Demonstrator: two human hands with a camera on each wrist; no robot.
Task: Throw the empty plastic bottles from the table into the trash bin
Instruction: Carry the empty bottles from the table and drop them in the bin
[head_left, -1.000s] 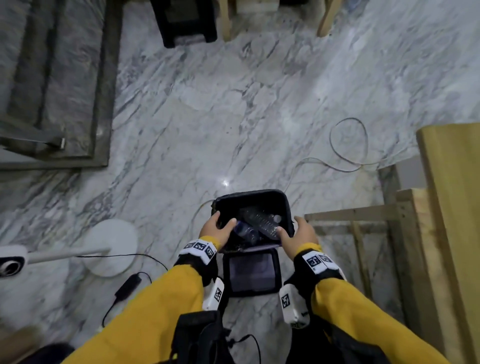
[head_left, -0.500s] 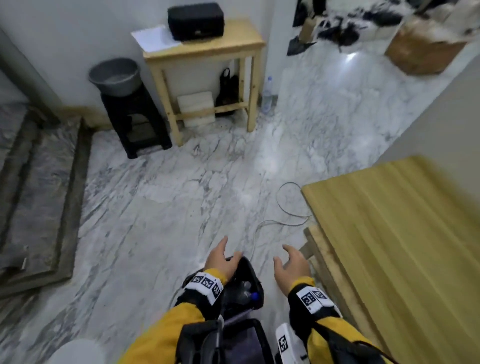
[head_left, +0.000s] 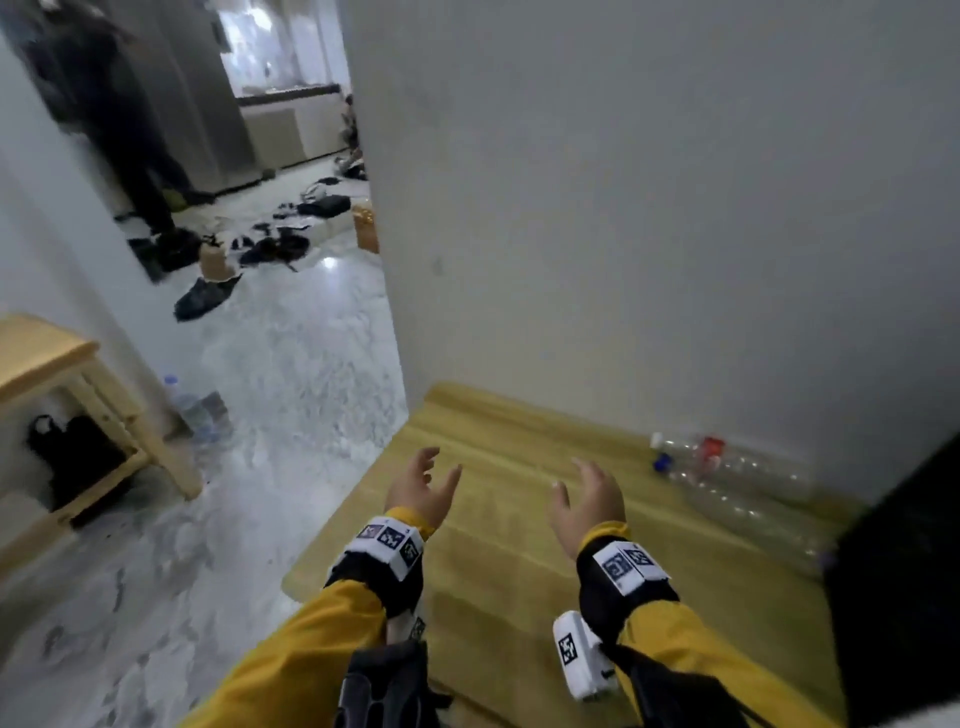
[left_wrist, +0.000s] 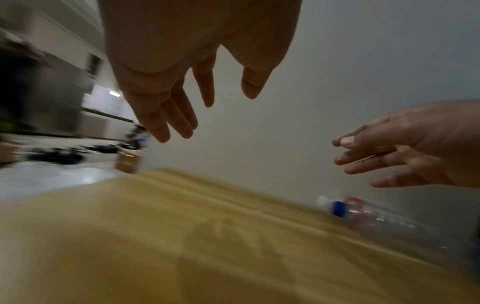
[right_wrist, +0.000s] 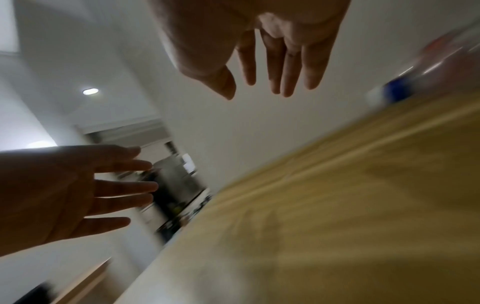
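Note:
Several clear empty plastic bottles (head_left: 737, 483) with blue, red and white caps lie on the wooden table (head_left: 498, 587) against the wall at its far right. They show blurred in the left wrist view as bottles (left_wrist: 376, 218) and in the right wrist view as bottles (right_wrist: 420, 80). My left hand (head_left: 423, 491) and right hand (head_left: 587, 499) hover above the table's near part, both with fingers spread and holding nothing. The right hand is left of the bottles, apart from them. The trash bin is out of view.
A white wall (head_left: 623, 208) backs the table. A dark object (head_left: 904, 597) stands at the table's right end. On the marble floor (head_left: 260, 389) to the left are a small wooden side table (head_left: 47, 358), a water bottle (head_left: 189, 410) and scattered dark items farther off.
Both hands have left the black bin, where they were putting bottles, and have risen over the wooden table. The view has swung up from the floor to the table and wall.

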